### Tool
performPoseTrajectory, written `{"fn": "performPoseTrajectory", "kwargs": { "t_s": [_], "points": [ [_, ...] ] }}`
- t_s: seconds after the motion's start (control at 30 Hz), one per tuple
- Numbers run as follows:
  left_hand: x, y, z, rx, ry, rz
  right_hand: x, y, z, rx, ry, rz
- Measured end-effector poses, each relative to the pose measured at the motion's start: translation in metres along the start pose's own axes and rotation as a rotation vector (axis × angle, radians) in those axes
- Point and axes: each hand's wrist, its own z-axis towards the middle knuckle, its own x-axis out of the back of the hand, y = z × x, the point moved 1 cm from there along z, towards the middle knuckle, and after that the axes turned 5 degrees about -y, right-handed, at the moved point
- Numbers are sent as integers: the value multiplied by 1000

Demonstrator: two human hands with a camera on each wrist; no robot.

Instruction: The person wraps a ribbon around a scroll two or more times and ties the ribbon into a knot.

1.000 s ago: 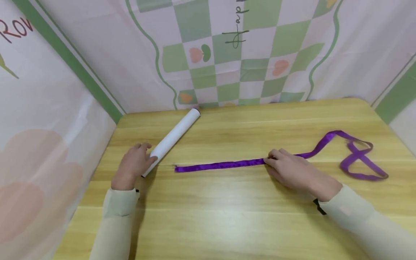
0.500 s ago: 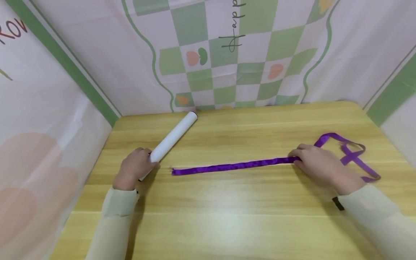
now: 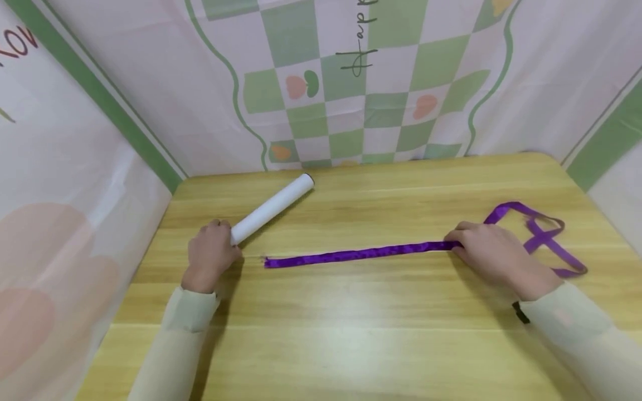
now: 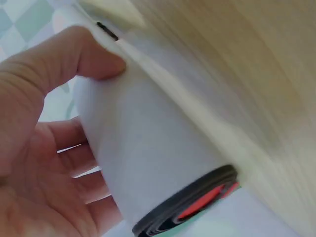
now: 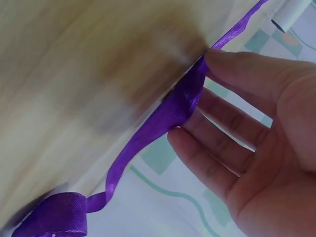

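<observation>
In the head view a white roll (image 3: pixel 273 207) lies slantwise at the left of the table. My left hand (image 3: pixel 212 252) grips its near end, thumb on one side and fingers on the other. The left wrist view shows the end of this roll (image 4: pixel 143 133), with dark wound layers and some red inside. To the right, a purple satin ribbon (image 3: pixel 351 255) runs almost straight across the wood. My right hand (image 3: pixel 494 253) pinches it between thumb and fingers; the other fingers lie behind the ribbon (image 5: pixel 168 111) in the right wrist view.
The ribbon's slack part forms a crossed loop beyond the right hand. The wooden table (image 3: pixel 346 334) meets a checked green and white cloth backdrop (image 3: pixel 346 111) at its far edge. White cloth (image 3: pixel 65 167) hangs close along the left side.
The right hand has slid rightward along the ribbon, leaving a longer straight length to its left. The left hand has closed round the roll, whose far end has swung slightly right and nearer.
</observation>
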Motion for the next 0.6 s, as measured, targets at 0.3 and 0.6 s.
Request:
{"fn": "performPoseTrajectory", "kwargs": {
  "t_s": [0.3, 0.6],
  "points": [
    [3, 49, -6, -196, 48, -257, 1, -1, 0, 44, 11, -33],
    [-3, 129, -27, -254, -254, -614, -1, -3, 0, 58, 1, 9]
  ]
}}
